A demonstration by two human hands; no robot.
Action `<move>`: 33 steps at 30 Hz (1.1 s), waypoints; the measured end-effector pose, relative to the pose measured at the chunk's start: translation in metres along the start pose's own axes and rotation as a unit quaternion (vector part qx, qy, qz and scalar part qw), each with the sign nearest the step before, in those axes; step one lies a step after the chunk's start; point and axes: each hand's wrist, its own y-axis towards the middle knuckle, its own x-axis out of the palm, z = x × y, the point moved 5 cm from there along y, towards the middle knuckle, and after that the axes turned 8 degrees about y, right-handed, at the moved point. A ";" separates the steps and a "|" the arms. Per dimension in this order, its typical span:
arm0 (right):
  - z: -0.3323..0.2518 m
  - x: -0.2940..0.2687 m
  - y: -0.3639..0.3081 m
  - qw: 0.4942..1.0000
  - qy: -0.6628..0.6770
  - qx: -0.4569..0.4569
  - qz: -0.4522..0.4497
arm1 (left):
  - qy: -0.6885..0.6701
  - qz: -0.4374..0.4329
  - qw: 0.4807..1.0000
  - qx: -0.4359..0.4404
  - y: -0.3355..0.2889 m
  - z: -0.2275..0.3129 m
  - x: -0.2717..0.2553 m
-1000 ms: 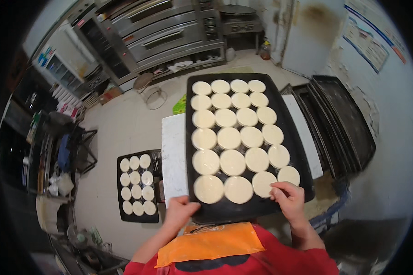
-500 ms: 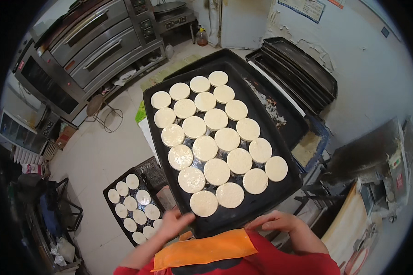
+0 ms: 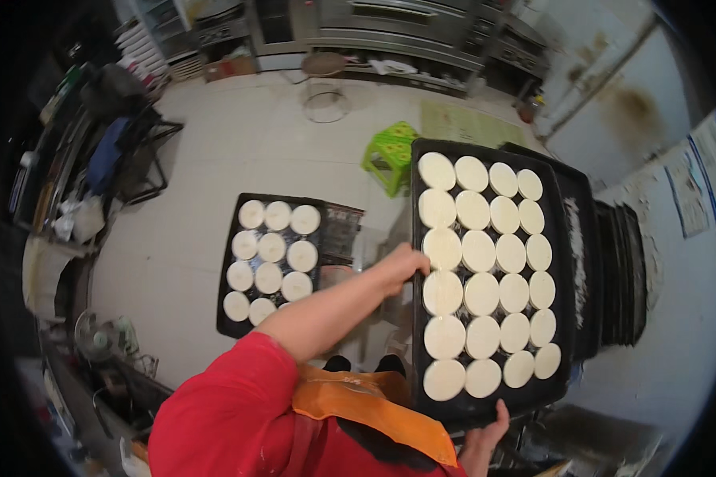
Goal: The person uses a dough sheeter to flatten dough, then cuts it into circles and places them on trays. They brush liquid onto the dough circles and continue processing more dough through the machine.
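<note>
Black tray (image 3: 463, 413) with pale dough rounds (image 3: 480, 294), out front to the right. Left hand (image 3: 402, 268) clamps its left rim; right hand (image 3: 486, 436) grips near edge, fingers hidden. Keep it level, share load between both hands, or rounds could slide.

Riding on the person's head, a wide fisheye camera is looking steeply down, the red sleeve (image 3: 223, 405) filling its lower edge. The tray (image 3: 469, 412), left hand (image 3: 406, 266) and right hand (image 3: 489, 433) are sitting close beneath, while across the floor (image 3: 247, 127) the ovens (image 3: 406, 36) are lining its far top edge.
</note>
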 end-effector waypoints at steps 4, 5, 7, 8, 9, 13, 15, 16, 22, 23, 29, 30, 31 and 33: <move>0.004 0.021 0.028 0.994 -0.063 0.060 -0.071 | -0.162 0.101 0.982 0.018 -0.099 -0.006 -0.060; 0.015 0.030 0.036 0.991 -0.090 0.054 -0.088 | -0.160 0.105 0.981 0.022 -0.113 -0.016 -0.089; 0.039 0.062 0.036 0.982 -0.138 0.037 -0.119 | -0.167 0.130 0.976 0.040 -0.154 -0.037 -0.146; 0.054 0.090 0.032 0.978 -0.159 0.025 -0.131 | -0.208 0.139 0.966 0.062 -0.176 -0.038 -0.161; 0.069 0.113 0.030 0.971 -0.179 0.051 -0.151 | -0.225 0.164 0.958 0.073 -0.201 -0.038 -0.173; 0.135 0.180 0.039 0.909 -0.289 0.184 -0.235 | -0.283 0.273 0.915 0.087 -0.280 -0.097 -0.233; 0.184 0.193 0.050 0.869 -0.331 0.255 -0.266 | -0.329 0.333 0.879 0.085 -0.308 -0.110 -0.250; 0.206 0.196 0.055 0.865 -0.339 0.265 -0.259 | -0.334 0.352 0.870 0.085 -0.317 -0.117 -0.261; 0.268 0.243 0.092 0.432 -0.785 -0.183 -0.404 | -0.342 0.440 0.827 0.073 -0.327 -0.189 -0.320; 0.259 0.261 0.080 0.404 -0.700 -0.346 -0.476 | -0.338 0.459 0.819 0.065 -0.324 -0.194 -0.323; 0.213 0.259 0.107 0.230 -0.714 -0.456 -0.478 | -0.365 0.519 0.773 0.021 -0.283 -0.281 -0.374; 0.209 0.251 0.105 0.231 -0.706 -0.467 -0.479 | -0.382 0.535 0.754 0.018 -0.286 -0.250 -0.361; 0.204 0.250 0.097 0.235 -0.708 -0.456 -0.486 | -0.400 0.532 0.746 0.011 -0.284 -0.267 -0.358; 0.197 0.241 0.087 0.234 -0.710 -0.452 -0.487 | -0.426 0.523 0.739 0.006 -0.266 -0.326 -0.378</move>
